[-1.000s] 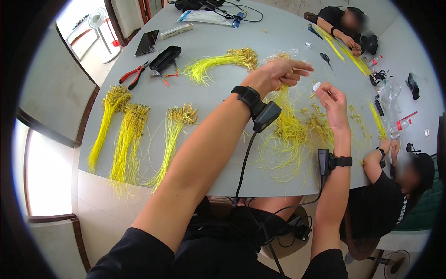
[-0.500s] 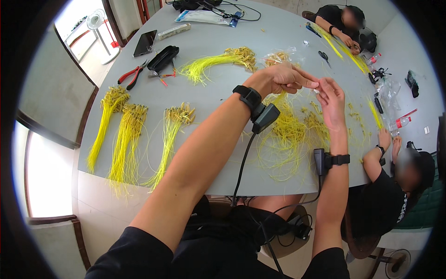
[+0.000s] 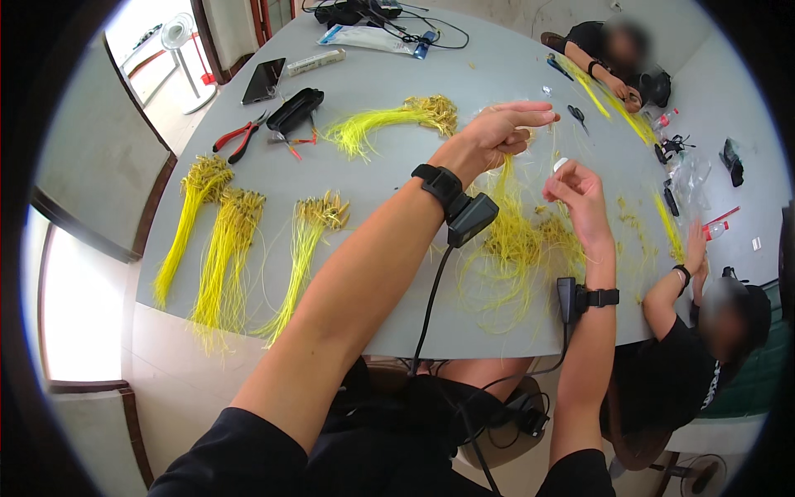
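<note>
Head view, looking down on a round grey bench (image 3: 397, 132). The left hand (image 3: 497, 128), raised at about 12 o'clock from the bench centre, has its fingers pinched on a hanging bunch of thin yellow wires (image 3: 507, 186) that trails down into a loose tangled heap of yellow wires (image 3: 517, 248) lying on the bench just below. The right hand (image 3: 575, 195), at 3 o'clock of the left and close beside it, grips a small white piece (image 3: 561, 165) between thumb and fingertips; what the piece is cannot be told. Both wrists carry black strapped devices with cables.

At 9 o'clock, three sorted yellow wire bundles (image 3: 224, 248) lie side by side, well apart from the hands. A fourth curved yellow bundle (image 3: 389, 120) lies at 11 o'clock, near red-handled pliers (image 3: 240, 137), a black case (image 3: 294, 109) and a dark phone (image 3: 263, 80). Two other people sit at the far edge and the right edge, each with an arm on the bench.
</note>
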Tool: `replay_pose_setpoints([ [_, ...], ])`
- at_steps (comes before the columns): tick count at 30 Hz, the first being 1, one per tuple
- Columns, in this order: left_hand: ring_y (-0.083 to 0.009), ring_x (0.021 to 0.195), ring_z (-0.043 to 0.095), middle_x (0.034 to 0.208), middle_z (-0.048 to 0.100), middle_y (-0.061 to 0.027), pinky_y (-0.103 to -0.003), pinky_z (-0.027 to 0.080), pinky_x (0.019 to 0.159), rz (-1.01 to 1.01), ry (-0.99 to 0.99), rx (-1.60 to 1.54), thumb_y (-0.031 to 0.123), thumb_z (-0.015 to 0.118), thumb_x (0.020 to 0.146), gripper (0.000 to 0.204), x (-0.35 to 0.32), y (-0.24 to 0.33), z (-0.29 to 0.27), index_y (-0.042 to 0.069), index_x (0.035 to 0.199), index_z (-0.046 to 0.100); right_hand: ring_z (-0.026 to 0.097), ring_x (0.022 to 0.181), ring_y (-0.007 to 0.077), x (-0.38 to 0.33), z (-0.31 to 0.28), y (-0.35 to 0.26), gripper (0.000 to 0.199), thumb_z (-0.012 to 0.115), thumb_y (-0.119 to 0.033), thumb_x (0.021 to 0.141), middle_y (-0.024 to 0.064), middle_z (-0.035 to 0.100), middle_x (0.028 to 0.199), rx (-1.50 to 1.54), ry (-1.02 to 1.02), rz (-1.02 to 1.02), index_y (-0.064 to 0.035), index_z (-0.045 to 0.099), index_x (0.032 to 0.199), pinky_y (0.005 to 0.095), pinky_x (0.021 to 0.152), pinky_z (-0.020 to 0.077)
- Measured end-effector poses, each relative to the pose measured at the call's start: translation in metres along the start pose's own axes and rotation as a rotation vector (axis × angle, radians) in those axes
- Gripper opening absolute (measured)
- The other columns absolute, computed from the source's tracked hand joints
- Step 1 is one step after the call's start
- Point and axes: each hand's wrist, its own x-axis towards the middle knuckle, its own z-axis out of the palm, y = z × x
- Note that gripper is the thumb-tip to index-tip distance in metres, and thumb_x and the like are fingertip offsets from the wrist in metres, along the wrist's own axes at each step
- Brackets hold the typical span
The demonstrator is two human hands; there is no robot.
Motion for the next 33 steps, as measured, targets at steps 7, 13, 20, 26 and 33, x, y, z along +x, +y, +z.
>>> replay_pose_setpoints([
  [7, -0.0018, 0.052, 0.028, 0.129, 0.063, -0.0116, -0.015, 0.029, 0.043, 0.045, 0.034, -0.101, 0.008, 0.07, 0.091, 0.045, -0.001, 0.004, 0.0, 0.001, 0.131, 0.051, 0.057, 0.069, 0.0071, -0.008, -0.002, -0.013, 0.016, 0.076, -0.007, 0.084, 0.0011, 0.064, 0.075, -0.113, -0.295, 0.178, -0.0057, 0.061, 0.077, 0.0242, 0.067, 0.045],
  [13, -0.002, 0.051, 0.028, 0.125, 0.065, -0.0117, -0.015, 0.029, 0.042, 0.02, 0.048, -0.102, 0.007, 0.071, 0.09, 0.046, -0.001, 0.006, 0.002, 0.001, 0.131, 0.05, 0.047, 0.085, 0.0092, 0.0, -0.001, -0.005, 0.03, 0.059, -0.025, 0.099, 0.0037, 0.057, 0.092, -0.058, -0.151, -0.073, -0.004, 0.058, 0.076, 0.0253, 0.078, 0.0376],
  [20, -0.0018, 0.05, 0.029, 0.122, 0.066, -0.0115, -0.017, 0.028, 0.04, -0.013, 0.056, -0.091, 0.006, 0.072, 0.089, 0.044, 0.001, 0.003, 0.001, 0.001, 0.128, 0.053, 0.047, 0.091, 0.0125, 0.005, -0.006, 0.005, 0.037, 0.049, -0.023, 0.104, 0.005, 0.058, 0.1, -0.004, -0.022, -0.134, -0.0036, 0.055, 0.074, 0.0274, 0.085, 0.0367],
  [26, -0.0014, 0.05, 0.03, 0.115, 0.07, -0.0111, -0.017, 0.026, 0.041, 0.038, 0.119, -0.077, 0.005, 0.072, 0.088, 0.044, 0.003, 0.0, 0.0, 0.001, 0.129, 0.054, 0.044, 0.103, 0.0129, 0.002, -0.007, 0.003, 0.034, 0.057, -0.02, 0.099, 0.0065, 0.054, 0.12, 0.17, 0.017, -0.173, -0.0048, 0.054, 0.069, 0.029, 0.09, 0.0356],
  [33, -0.0008, 0.05, 0.031, 0.114, 0.071, -0.0116, -0.016, 0.026, 0.042, 0.057, 0.147, -0.058, 0.004, 0.074, 0.087, 0.044, 0.002, -0.002, 0.002, 0.0, 0.128, 0.057, 0.044, 0.102, 0.0139, 0.001, -0.003, -0.004, 0.033, 0.064, -0.016, 0.092, 0.0058, 0.053, 0.117, 0.091, -0.038, -0.211, -0.004, 0.056, 0.062, 0.0293, 0.087, 0.0369],
])
